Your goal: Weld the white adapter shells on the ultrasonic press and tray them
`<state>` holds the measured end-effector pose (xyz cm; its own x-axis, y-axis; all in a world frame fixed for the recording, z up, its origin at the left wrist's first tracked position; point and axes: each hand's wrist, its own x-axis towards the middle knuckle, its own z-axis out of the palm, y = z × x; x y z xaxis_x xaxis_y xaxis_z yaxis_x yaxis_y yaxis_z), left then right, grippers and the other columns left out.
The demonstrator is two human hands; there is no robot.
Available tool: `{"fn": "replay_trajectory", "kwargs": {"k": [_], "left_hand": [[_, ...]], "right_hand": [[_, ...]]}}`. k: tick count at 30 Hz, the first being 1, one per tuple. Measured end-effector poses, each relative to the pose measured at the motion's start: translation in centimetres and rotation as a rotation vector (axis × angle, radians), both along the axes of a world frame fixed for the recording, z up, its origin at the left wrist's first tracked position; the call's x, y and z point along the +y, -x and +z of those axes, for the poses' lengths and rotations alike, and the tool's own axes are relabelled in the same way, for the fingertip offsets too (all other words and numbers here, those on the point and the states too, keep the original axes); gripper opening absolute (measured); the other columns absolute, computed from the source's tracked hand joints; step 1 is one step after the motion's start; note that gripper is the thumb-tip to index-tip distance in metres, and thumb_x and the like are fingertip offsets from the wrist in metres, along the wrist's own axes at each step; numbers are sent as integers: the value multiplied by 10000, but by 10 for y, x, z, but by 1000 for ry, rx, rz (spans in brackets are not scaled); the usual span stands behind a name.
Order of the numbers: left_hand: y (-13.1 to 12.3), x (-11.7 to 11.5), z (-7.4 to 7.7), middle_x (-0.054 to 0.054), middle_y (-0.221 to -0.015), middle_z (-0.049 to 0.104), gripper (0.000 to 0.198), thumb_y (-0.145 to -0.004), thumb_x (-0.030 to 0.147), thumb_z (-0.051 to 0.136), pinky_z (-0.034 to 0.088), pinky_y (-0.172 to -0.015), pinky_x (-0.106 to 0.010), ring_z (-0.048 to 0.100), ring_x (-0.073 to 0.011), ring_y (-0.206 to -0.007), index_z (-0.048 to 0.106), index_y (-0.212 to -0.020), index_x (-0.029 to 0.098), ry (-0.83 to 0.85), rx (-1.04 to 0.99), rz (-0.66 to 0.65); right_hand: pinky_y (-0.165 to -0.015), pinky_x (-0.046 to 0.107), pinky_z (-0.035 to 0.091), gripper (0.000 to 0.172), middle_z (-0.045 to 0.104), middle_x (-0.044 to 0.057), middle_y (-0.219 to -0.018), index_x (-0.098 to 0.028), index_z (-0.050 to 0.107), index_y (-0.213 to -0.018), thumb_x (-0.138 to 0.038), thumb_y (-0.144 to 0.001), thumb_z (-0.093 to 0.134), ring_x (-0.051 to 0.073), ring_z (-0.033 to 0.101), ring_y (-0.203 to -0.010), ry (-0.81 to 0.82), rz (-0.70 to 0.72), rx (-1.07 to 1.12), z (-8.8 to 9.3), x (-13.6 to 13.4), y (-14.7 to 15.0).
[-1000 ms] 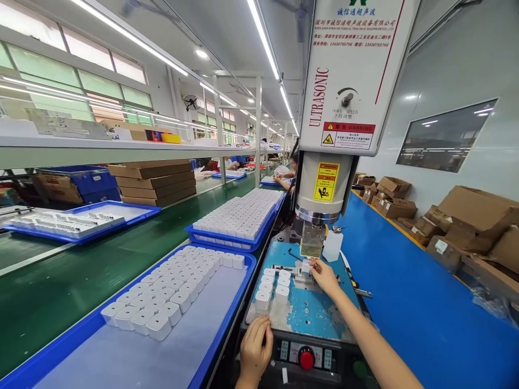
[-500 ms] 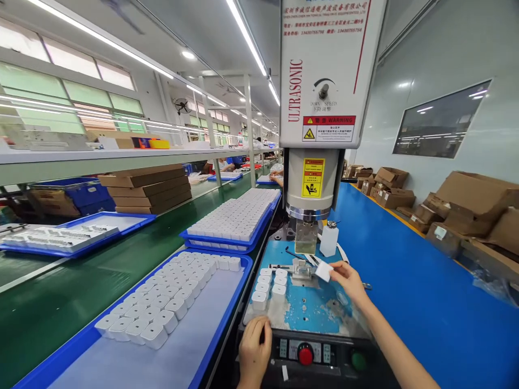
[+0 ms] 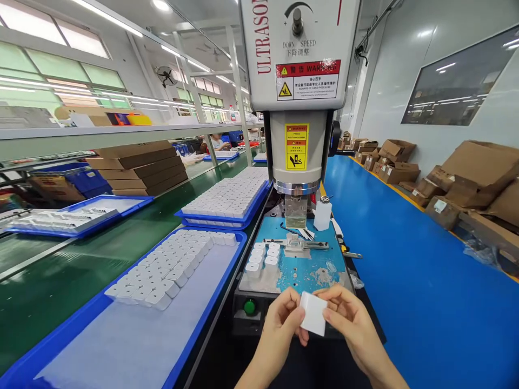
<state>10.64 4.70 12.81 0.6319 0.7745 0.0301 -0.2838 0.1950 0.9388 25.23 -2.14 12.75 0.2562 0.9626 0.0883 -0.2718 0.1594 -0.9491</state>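
Observation:
Between my two hands, in front of the ultrasonic machine, is a small white square plastic housing [image 3: 314, 313]. My left hand [image 3: 286, 319] pinches its left edge between thumb and fingers. On the opposite edge, my right hand [image 3: 344, 310] grips it the same way. Beyond them lies the machine's blue base plate [image 3: 300, 275], where a metal fixture [image 3: 295, 243] sits under the clear block of the press head [image 3: 295, 210]. Several white housings [image 3: 263, 258] stand in two rows on the plate, left of the fixture.
Left of the machine, a blue tray [image 3: 211, 308] holds rows of white housings, with stacked full trays [image 3: 227, 200] behind. A white bottle [image 3: 323, 215] stands at the plate's back right. Cardboard boxes [image 3: 466, 183] line the right wall, beside the blue floor [image 3: 405, 259].
My right hand has brought the white housing from beside the fixture toward me. My left hand has left the machine's front edge and taken hold of it too. The view has shifted.

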Motion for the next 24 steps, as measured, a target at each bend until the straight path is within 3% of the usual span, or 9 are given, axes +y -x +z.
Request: {"fn": "replay_trajectory", "kwargs": {"k": [6, 12, 15, 17, 19, 22, 24], "left_hand": [[-5, -12, 7, 39, -617, 504, 387, -756, 488, 684, 406, -434, -173, 467, -53, -456, 467, -717, 170, 109, -91, -49], [-8, -15, 9, 30, -661, 482, 327, -761, 405, 694, 409, -441, -160, 444, -62, -525, 466, -715, 175, 200, -161, -91], [-8, -14, 7, 35, -631, 460, 324, -780, 430, 662, 407, -429, -168, 421, -60, -491, 475, -714, 174, 195, -123, -85], [-8, -13, 4, 43, -611, 460, 310, -802, 457, 632, 413, -432, -180, 421, -63, -470, 498, -761, 180, 89, -52, 6], [-7, -11, 1, 30, -654, 513, 256, -820, 433, 620, 444, -472, -199, 491, -91, -524, 525, -852, 197, -123, 48, 194], [-3, -8, -4, -34, -848, 600, 134, -837, 307, 601, 509, -618, -262, 596, -159, -734, 592, -940, 221, -588, 226, 545], [1, -8, -4, -53, -894, 609, 112, -848, 217, 558, 518, -696, -305, 603, -185, -810, 653, -903, 238, -889, 317, 663]], "right_hand": [[-709, 285, 472, 203, 692, 47, -972, -231, 637, -846, -396, -759, 717, 195, 619, -816, 45, 58, 165, -4, -7, 4], [-757, 314, 480, 230, 686, 60, -1072, -236, 633, -847, -393, -724, 747, 250, 624, -965, 46, 14, 187, -12, -9, 2], [-763, 315, 479, 202, 695, 38, -1053, -252, 628, -847, -383, -738, 738, 227, 635, -911, 40, 30, 234, -14, -10, 1], [-760, 317, 481, 180, 703, 26, -1020, -261, 622, -846, -370, -752, 730, 214, 642, -868, 25, 56, 287, -15, -10, 2], [-762, 329, 489, 185, 703, 33, -1017, -259, 616, -846, -360, -748, 737, 225, 648, -881, 17, 63, 318, -16, -11, 4], [-811, 356, 502, 195, 685, 56, -1077, -258, 620, -849, -368, -744, 743, 257, 633, -990, 11, -20, 265, -20, -13, 9], [-869, 371, 500, 190, 674, 62, -1117, -264, 632, -851, -375, -745, 743, 271, 604, -1074, -4, -115, 183, -24, -15, 11]]}}
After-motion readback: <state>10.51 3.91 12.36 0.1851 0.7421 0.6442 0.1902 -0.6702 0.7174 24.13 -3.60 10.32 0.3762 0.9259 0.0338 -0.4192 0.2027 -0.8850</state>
